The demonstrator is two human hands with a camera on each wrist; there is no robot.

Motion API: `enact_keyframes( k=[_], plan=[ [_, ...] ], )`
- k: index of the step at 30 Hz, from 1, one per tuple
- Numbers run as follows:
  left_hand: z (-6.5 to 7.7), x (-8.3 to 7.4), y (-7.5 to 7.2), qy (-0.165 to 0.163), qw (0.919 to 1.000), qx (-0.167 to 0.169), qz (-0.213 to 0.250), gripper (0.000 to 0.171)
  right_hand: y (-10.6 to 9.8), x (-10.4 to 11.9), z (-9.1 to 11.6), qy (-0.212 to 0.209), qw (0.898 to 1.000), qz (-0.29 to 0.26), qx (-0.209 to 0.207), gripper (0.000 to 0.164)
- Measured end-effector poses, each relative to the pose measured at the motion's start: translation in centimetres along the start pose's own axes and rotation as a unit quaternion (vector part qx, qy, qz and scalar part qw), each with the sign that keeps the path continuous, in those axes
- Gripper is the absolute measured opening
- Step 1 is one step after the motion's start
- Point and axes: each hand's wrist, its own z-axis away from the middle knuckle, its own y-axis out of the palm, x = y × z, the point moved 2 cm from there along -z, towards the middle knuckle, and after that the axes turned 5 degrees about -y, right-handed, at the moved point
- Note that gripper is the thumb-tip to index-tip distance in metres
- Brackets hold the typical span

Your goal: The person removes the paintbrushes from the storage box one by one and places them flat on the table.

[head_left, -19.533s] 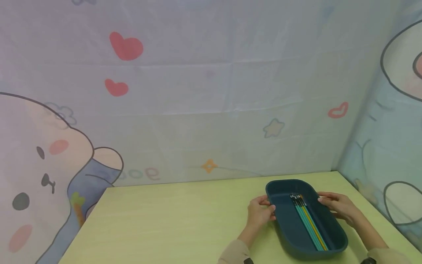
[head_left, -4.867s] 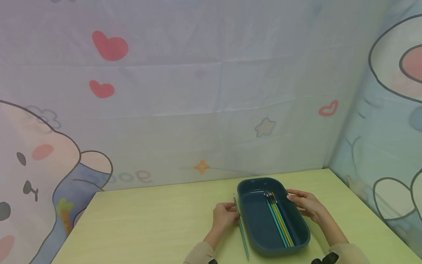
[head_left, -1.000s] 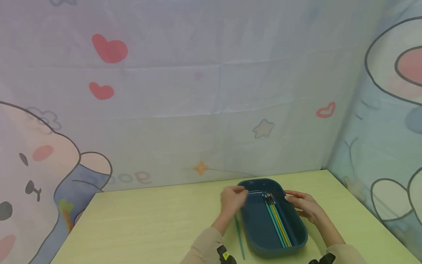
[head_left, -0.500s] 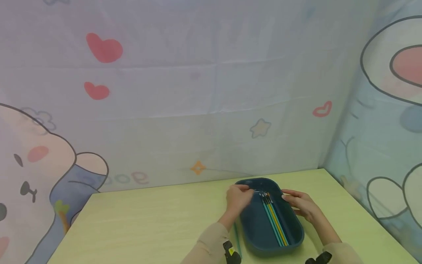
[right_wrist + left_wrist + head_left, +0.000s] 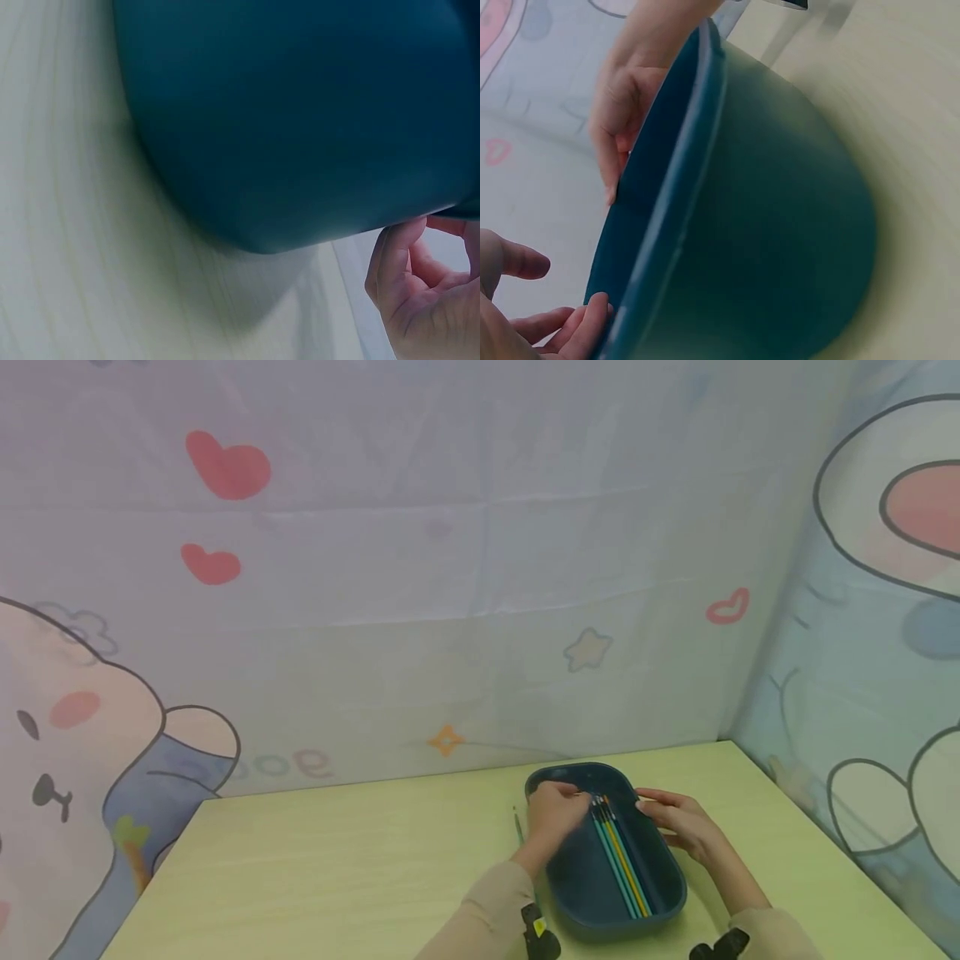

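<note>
In the head view, a dark blue tray [image 5: 585, 885] stood near the right end of a pale yellow table [image 5: 337, 852]; several paintbrushes [image 5: 622, 864] lay lengthwise inside it, one with a yellow handle and the others green, their bristles toward the far end; a separate brush [image 5: 518, 829] lay on the table just beside the tray's left wall, partly covered by the left forearm. The left hand [image 5: 555, 814] reached over the left rim, its fingertips near the bristles; the left wrist view showed its thumb set apart from the fingers, the hand unclosed and the gap between them visible. The right hand [image 5: 686, 827] held the tray by its right rim, thumb at the edge and fingers against the outer wall; the right wrist view gave that wall at close range, with its shadow on the table. Only the head view showed the brushes; it also took in the cloth [image 5: 375, 568] behind the table, printed with red hearts [image 5: 228, 468].
</note>
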Motion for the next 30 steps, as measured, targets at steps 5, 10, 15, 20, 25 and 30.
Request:
enact_keyframes(
  k=[5, 10, 15, 20, 25, 30],
  plan=[
    [0.1, 0.1, 0.7, -0.006, 0.9999, 0.003, 0.011, 0.03, 0.0, 0.0, 0.0, 0.0, 1.0, -0.006, 0.003, 0.06],
    [0.1, 0.1, 1.3, -0.009, 0.9999, 0.002, 0.012, 0.031, 0.1, 0.1, -0.1, 0.001, 1.0, -0.002, 0.003, 0.06],
    [0.1, 0.1, 1.6, -0.011, 0.9999, -0.003, -0.004, 0.027, 0.2, 0.2, -0.2, 0.0, 1.0, 0.007, 0.002, 0.06],
    [0.0, 0.3, 2.0, -0.008, 0.9998, -0.009, -0.015, 0.017, 0.3, 0.2, -0.3, 0.002, 1.0, 0.005, 0.002, 0.058],
    [-0.1, 0.6, 2.4, -0.011, 0.9996, -0.015, -0.02, 0.015, 0.3, 0.1, -0.4, 0.004, 1.0, 0.0, -0.001, 0.059],
    [0.1, 1.1, 3.1, -0.008, 0.9994, -0.028, -0.018, 0.017, 0.3, 0.1, -0.1, 0.004, 1.0, 0.005, -0.001, 0.059]
  ],
)
